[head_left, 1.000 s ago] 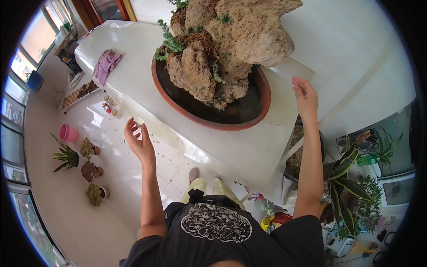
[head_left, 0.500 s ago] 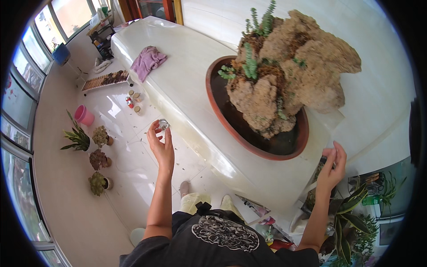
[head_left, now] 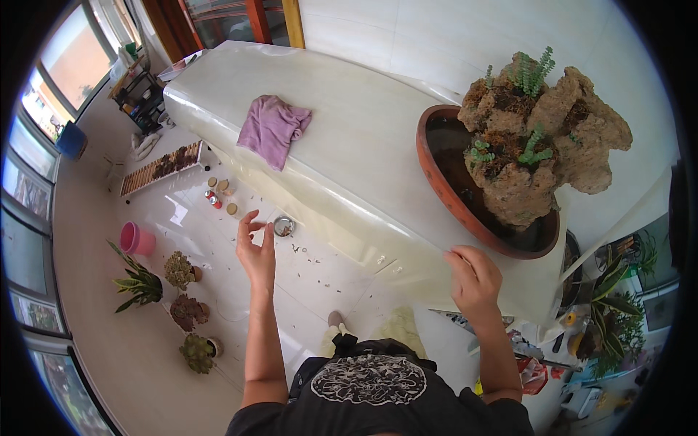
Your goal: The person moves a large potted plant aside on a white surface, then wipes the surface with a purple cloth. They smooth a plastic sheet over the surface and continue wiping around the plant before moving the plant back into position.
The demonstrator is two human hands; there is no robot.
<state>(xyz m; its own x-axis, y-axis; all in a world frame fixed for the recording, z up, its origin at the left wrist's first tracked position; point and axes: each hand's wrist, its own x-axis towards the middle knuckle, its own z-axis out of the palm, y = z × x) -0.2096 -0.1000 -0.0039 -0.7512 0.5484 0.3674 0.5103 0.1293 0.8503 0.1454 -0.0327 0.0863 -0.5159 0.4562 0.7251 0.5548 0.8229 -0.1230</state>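
Observation:
My left hand (head_left: pixel 254 243) hovers over the tiled floor with fingers bent and thumb apart, holding nothing. Just beyond its thumb, on the floor below, is a small round metal dish (head_left: pixel 283 226). My right hand (head_left: pixel 476 280) hangs over the near edge of the covered table (head_left: pixel 349 138). Its fingers are loosely bent, and no object shows in them. Right of the table's middle stands a brown oval basin (head_left: pixel 452 192) with dark water. A rough tan rock (head_left: pixel 520 192) planted with small green succulents rises from it. A crumpled purple towel (head_left: pixel 275 129) lies farther left.
Potted plants (head_left: pixel 187 312), a pink bucket (head_left: pixel 137 238), several small jars and cans (head_left: pixel 214 200) and a slatted rack (head_left: pixel 161 171) stand on the left floor. Dark scraps litter the tiles. More plants (head_left: pixel 607 320) and a red-and-white bag (head_left: pixel 533 376) are at lower right.
My view has shifted, with the basin now farther right and the towel larger and nearer. My right hand has come inward from beside the basin to the table's near edge. Both hands stay without a visible object.

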